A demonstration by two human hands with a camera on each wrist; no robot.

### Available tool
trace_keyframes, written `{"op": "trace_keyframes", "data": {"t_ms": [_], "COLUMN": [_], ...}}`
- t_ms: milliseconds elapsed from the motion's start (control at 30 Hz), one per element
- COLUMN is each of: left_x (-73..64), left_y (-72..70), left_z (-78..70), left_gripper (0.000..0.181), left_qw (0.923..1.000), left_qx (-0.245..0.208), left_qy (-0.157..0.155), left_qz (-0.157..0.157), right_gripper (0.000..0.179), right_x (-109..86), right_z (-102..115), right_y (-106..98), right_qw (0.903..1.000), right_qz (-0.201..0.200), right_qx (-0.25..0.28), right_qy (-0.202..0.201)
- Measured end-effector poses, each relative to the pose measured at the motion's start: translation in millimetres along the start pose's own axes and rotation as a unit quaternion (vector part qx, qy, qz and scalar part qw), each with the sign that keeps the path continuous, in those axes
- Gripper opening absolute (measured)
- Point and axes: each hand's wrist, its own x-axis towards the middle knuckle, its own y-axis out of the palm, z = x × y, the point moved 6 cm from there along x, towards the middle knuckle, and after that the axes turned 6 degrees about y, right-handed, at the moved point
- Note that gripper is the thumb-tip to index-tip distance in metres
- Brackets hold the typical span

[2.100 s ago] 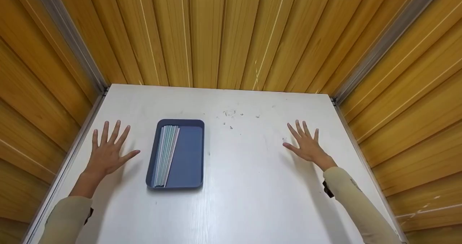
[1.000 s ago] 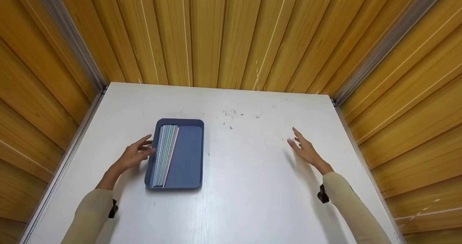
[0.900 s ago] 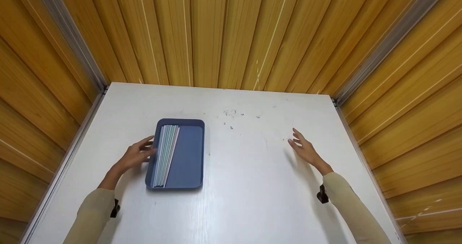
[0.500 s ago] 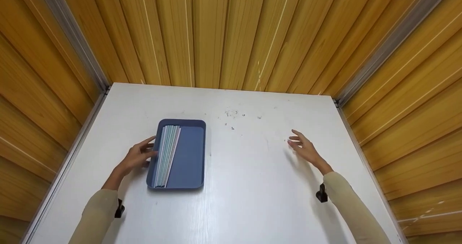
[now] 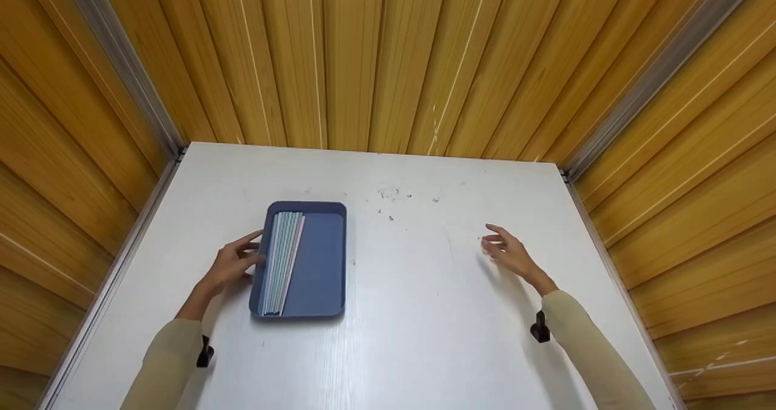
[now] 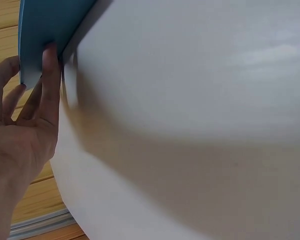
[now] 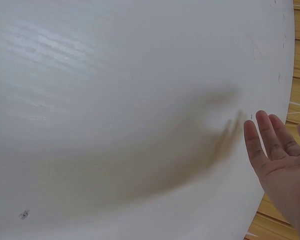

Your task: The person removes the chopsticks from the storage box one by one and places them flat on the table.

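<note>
A blue rectangular tray [image 5: 327, 264] lies on the white table, left of the middle. Along its left side is a row of several long thin sticks [image 5: 284, 264], white, pale green and pink; whether they are straws or chopsticks I cannot tell. My left hand [image 5: 230, 264] grips the tray's left edge, thumb over the rim. The left wrist view has the left hand [image 6: 25, 130] with its fingers about the tray wall [image 6: 47, 25]. To the right, my right hand [image 5: 512, 255] hovers with loosely bent fingers. Nothing lies in the right hand [image 7: 282, 165] in the right wrist view.
The white table [image 5: 412, 325] carries small dark marks [image 5: 391, 194] toward its far side. Wood-patterned panels [image 5: 345, 58] close it in at the back and both sides, with grey metal posts [image 5: 121, 52] at the corners.
From flat and spread beside the tray, my left hand has moved right and taken hold of its left edge. My right hand's fingers have relaxed and bent. The tray has hardly moved.
</note>
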Motion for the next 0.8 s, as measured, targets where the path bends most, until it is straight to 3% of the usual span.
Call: {"op": "trace_keyframes", "data": {"t_ms": [300, 533, 800], "left_x": [13.7, 29.7, 47.4], "left_y": [12.0, 22.8, 50.7], "left_z": [-5.2, -9.3, -18.9], "left_gripper": [0.066, 0.066, 0.067], "left_qw": [0.9996, 0.9991, 0.9985], "left_qx": [-0.023, -0.04, -0.054], "left_qy": [0.015, 0.008, 0.003], "left_qz": [-0.007, -0.009, 0.014], "right_gripper": [0.057, 0.056, 0.055], "right_x": [3.1, 6.6, 21.4], "right_z": [2, 10, -16], "right_y": [3, 3, 8], "right_qw": [1.0, 0.9999, 0.9997], "right_qz": [0.002, -0.004, -0.021], "right_qx": [0.008, -0.003, -0.009], "right_qy": [-0.001, -0.012, -0.012]}}
